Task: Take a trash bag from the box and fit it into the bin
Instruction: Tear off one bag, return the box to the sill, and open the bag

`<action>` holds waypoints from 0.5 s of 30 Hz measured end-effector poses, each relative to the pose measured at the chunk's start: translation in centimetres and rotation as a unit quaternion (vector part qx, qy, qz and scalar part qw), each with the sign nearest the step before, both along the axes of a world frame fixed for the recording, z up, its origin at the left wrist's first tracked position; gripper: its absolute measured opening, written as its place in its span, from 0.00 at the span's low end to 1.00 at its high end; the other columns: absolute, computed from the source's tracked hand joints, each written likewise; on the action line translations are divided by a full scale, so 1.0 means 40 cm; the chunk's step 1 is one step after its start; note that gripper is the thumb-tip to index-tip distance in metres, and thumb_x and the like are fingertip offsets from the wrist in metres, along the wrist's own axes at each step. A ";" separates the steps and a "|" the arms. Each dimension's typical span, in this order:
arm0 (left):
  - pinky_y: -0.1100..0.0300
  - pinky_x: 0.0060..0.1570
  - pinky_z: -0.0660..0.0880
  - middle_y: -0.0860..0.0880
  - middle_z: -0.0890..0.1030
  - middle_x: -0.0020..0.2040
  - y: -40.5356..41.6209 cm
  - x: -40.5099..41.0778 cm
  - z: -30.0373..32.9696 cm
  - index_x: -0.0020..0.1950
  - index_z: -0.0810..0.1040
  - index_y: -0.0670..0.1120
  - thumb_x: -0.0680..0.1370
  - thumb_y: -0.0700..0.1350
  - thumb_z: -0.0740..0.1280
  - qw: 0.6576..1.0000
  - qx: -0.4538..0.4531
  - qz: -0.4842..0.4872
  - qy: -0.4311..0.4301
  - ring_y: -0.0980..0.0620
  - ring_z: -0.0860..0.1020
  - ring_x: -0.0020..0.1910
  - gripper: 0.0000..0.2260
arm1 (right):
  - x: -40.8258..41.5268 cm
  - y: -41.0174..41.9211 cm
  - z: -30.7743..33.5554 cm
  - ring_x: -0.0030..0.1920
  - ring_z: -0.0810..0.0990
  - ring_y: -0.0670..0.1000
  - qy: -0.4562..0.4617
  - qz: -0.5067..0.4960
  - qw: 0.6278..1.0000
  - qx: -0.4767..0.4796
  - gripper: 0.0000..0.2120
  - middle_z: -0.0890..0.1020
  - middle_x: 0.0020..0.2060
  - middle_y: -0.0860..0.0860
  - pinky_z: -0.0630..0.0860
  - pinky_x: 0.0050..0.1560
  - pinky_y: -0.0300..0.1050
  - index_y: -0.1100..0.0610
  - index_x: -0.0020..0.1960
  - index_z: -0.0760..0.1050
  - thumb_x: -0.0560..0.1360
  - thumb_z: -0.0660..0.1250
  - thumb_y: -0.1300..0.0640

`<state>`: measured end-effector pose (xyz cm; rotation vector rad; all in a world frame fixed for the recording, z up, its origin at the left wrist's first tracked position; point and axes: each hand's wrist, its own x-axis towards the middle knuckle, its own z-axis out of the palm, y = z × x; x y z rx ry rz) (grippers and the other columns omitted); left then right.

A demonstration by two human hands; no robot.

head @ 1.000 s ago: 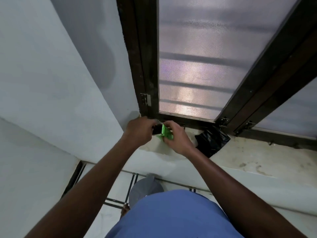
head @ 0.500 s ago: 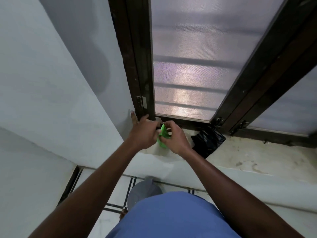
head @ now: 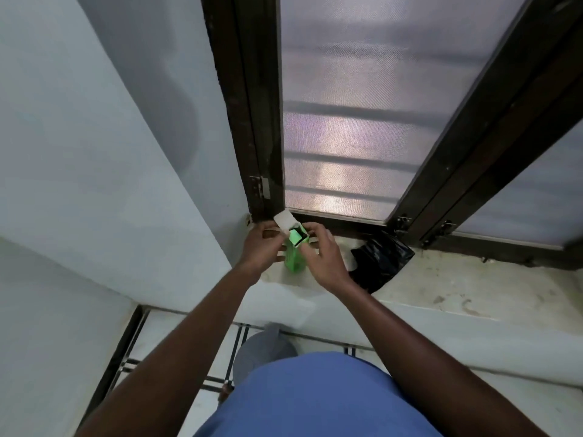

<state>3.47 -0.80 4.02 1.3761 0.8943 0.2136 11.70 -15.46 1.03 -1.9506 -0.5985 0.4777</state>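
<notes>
From the head view, both hands hold a small green box (head: pixel 295 253) over the window ledge (head: pixel 473 291). The left hand (head: pixel 263 244) grips its left side with curled fingers. The right hand (head: pixel 323 257) grips its right side, fingers curled near the open top. The white flap (head: pixel 283 219) stands up. Something dark sits inside, likely the bags. The box looks light and thin, so a hard squeeze would crush it. A bag will be soft, thin and slippery; pinch its loose edge and pull gently. A black bag (head: pixel 383 260) lies just beside the box. No bin shows.
</notes>
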 end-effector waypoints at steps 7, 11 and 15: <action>0.58 0.43 0.85 0.43 0.88 0.53 0.021 0.017 -0.014 0.50 0.85 0.45 0.81 0.37 0.73 0.999 0.034 0.014 -0.013 0.45 0.89 0.50 0.04 | 0.007 0.002 -0.004 0.52 0.87 0.49 0.046 -0.073 0.996 0.034 0.03 0.86 0.51 0.44 0.88 0.54 0.63 0.44 0.59 0.82 0.86 0.70 0.49; 0.56 0.48 0.83 0.44 0.89 0.49 0.026 0.024 -0.012 0.46 0.87 0.44 0.82 0.38 0.70 1.000 0.001 0.013 -0.016 0.43 0.88 0.54 0.08 | 0.014 0.005 0.002 0.44 0.87 0.50 0.035 -0.045 0.998 0.013 0.18 0.84 0.54 0.46 0.89 0.48 0.56 0.45 0.70 0.77 0.82 0.75 0.54; 0.55 0.54 0.85 0.49 0.89 0.48 0.033 0.018 -0.023 0.46 0.89 0.51 0.78 0.42 0.75 0.995 0.098 -0.010 -0.005 0.48 0.88 0.54 0.05 | 0.020 0.012 0.003 0.46 0.89 0.56 0.027 -0.013 1.000 0.001 0.20 0.82 0.59 0.48 0.89 0.49 0.60 0.41 0.67 0.78 0.77 0.77 0.51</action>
